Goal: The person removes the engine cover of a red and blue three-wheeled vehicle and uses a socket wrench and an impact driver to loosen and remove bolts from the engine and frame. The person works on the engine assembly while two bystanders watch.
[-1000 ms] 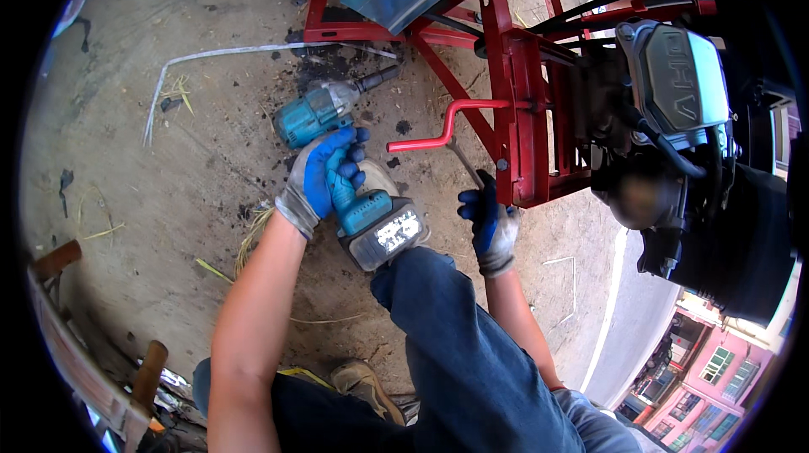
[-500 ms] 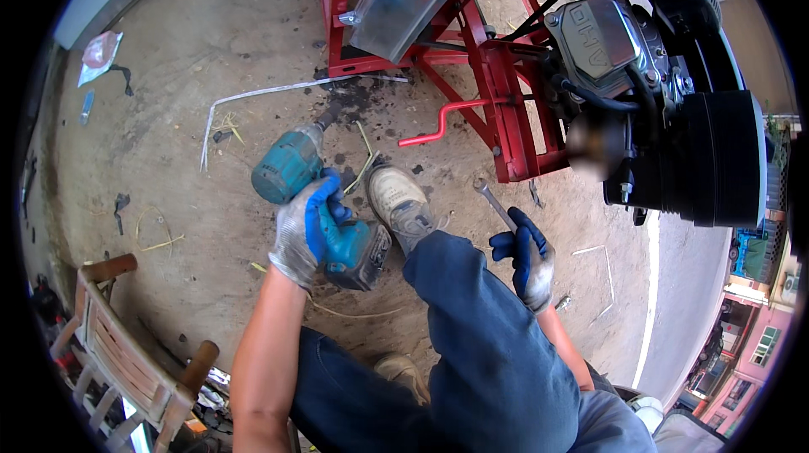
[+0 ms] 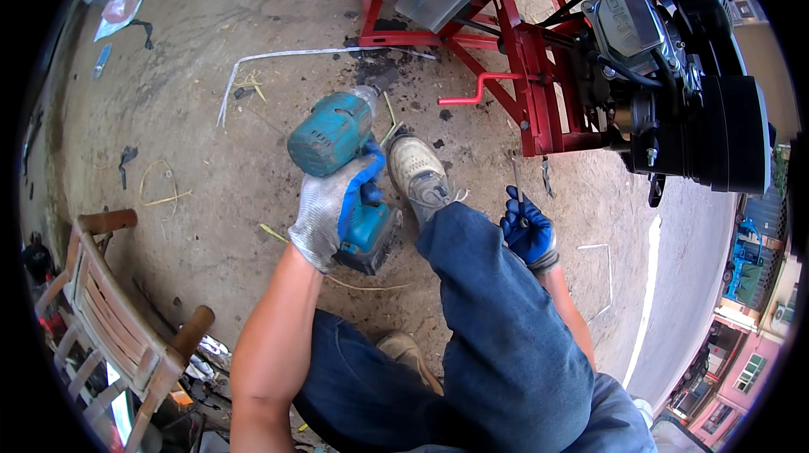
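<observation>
My left hand (image 3: 327, 210), in a grey glove with a blue palm, is wrapped round the handle of a teal cordless impact wrench (image 3: 330, 131). The tool's nose points up and to the right, and its battery hangs near my shoe. On the other side of my raised knee, my right hand (image 3: 531, 238), gloved in blue, holds a slim metal spanner (image 3: 518, 182) with its far end pointing away from me. Beyond both hands stands a red metal frame (image 3: 524, 86) carrying an engine (image 3: 625, 27); neither tool touches it.
A bent red crank handle (image 3: 479, 92) sticks out of the frame to the left. At the near left stands a wooden chair (image 3: 118, 297). Straps and scraps litter the dirty concrete floor (image 3: 219, 141). A road (image 3: 683, 284) runs along the right.
The impact wrench has shifted right and slightly away with my left hand. The spanner has turned more upright in my right hand. The frame and engine appear farther right and higher as the view shifts.
</observation>
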